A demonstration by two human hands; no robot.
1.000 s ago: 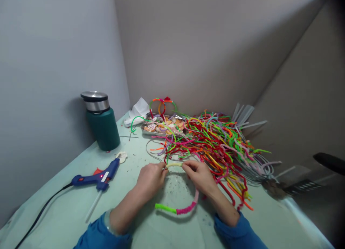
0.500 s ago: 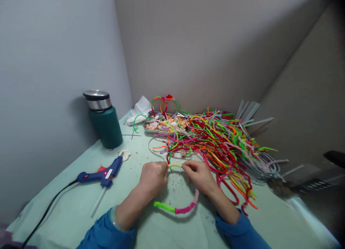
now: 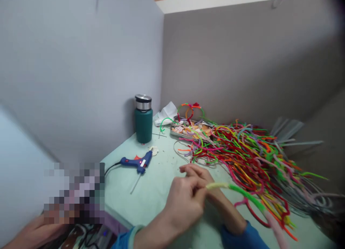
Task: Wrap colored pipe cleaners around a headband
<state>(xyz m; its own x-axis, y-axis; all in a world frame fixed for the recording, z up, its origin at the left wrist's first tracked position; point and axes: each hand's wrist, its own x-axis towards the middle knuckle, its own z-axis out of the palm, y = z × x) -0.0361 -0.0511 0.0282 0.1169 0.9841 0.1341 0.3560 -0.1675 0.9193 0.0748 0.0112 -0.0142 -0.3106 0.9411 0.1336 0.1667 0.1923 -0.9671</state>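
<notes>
My left hand point(image 3: 185, 200) is closed near the table's front, its thumb and fingers pinched on the pale yellow part of a curved band wrapped in fuzzy pipe cleaner point(image 3: 246, 197). From there the band arcs to the lower right through green and pale pink, and its far end leaves the picture. Just behind and against the left hand is my right hand point(image 3: 201, 175). Its fingers reach leftward, loosely stretched; the thumb and palm are hidden, and I see nothing held in them.
A glue gun point(image 3: 137, 162) lies left, before a green bottle point(image 3: 143, 125). A metal tray point(image 3: 183, 136) of small pieces stands behind. A heap of pipe cleaners point(image 3: 242, 152) covers the right side. Another person's hand point(image 3: 37, 231) is at lower left, beside a pixelated patch.
My view has swung left and up. Both hands have come together, the right now behind the left. The band has turned from lying below the hands to stretching out rightward.
</notes>
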